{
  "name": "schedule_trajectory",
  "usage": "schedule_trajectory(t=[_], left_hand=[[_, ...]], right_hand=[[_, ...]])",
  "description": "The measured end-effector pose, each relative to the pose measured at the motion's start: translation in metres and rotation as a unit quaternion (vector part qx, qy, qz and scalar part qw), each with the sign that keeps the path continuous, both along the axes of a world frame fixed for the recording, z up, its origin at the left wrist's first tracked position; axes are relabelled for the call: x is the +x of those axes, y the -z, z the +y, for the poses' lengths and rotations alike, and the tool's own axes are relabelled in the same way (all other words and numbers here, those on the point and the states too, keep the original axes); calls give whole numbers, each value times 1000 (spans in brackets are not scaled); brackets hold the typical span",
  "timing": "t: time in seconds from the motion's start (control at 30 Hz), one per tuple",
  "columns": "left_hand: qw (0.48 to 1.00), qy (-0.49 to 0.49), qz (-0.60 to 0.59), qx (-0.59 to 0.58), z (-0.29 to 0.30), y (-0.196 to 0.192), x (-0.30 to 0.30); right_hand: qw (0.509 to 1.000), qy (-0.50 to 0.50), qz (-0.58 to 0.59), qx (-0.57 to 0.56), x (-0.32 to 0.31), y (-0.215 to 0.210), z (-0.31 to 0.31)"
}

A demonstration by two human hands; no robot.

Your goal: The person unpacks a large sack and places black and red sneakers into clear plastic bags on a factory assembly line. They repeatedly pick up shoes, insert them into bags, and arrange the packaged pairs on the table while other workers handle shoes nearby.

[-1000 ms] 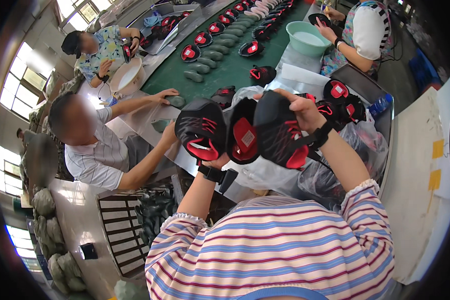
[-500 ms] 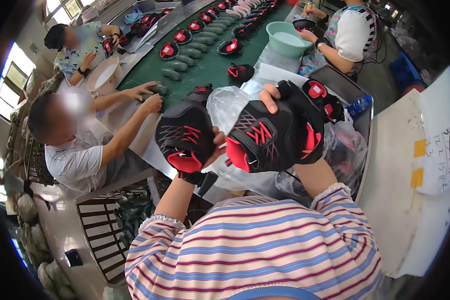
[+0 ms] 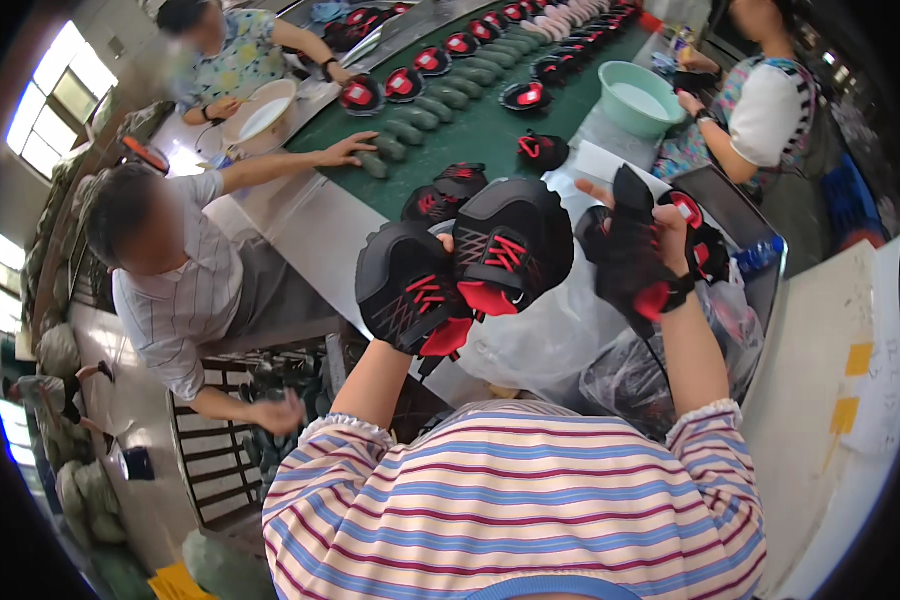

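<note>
Two black shoe uppers with red laces and red linings are bunched together in my left hand [image 3: 447, 242]: one upper [image 3: 402, 275] on the left and another [image 3: 518, 232] beside it, toes pointing away from me. Most of that hand is hidden behind them. My right hand [image 3: 673, 238] grips a third black upper [image 3: 625, 252], turned on its side with some red lining showing at its lower end. A pair of similar small uppers [image 3: 448, 190] lies on the table just beyond my left hand.
Clear plastic bags [image 3: 540, 345] cover the metal tabletop before me. A green conveyor belt [image 3: 450, 145] carries rows of uppers and grey-green shoe lasts [image 3: 433, 112]. A teal basin [image 3: 642, 98] stands at right, a blue bottle [image 3: 760, 252] nearer. Co-workers sit on both sides; one reaches onto the belt.
One upper has passed from my right hand to my left, which now holds two. My right hand has moved right with the remaining upper. The near-left co-worker's arms have spread apart.
</note>
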State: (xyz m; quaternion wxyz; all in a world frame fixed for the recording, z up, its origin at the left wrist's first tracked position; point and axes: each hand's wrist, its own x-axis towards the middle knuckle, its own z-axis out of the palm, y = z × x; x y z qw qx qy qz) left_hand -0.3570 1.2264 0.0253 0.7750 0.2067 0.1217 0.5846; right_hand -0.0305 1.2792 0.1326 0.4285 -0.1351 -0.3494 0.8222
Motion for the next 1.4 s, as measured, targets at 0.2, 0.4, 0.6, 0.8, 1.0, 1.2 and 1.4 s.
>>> schedule_trajectory(t=[0.2,0.4,0.6,0.8,1.0,1.2,1.4], left_hand=[[925,-56,356,120,16,-20,-12],[979,152,-133,32,20,-12,-20],[978,-6,142,150,85,35,-38],[984,159,-82,3,201,28,-8],[963,-24,154,220,315,39,30],[486,-336,771,240,285,59,69],[758,131,528,359,123,-55,97]], right_hand=[[994,53,-95,22,-60,15,-9],[998,50,-38,-9,-42,34,8],[990,124,-11,-65,-53,26,-10],[976,200,-17,-86,-8,25,-26],[957,281,-27,-66,14,42,-20],[963,255,-70,-42,20,48,-6],[907,252,-333,48,-4,53,2]])
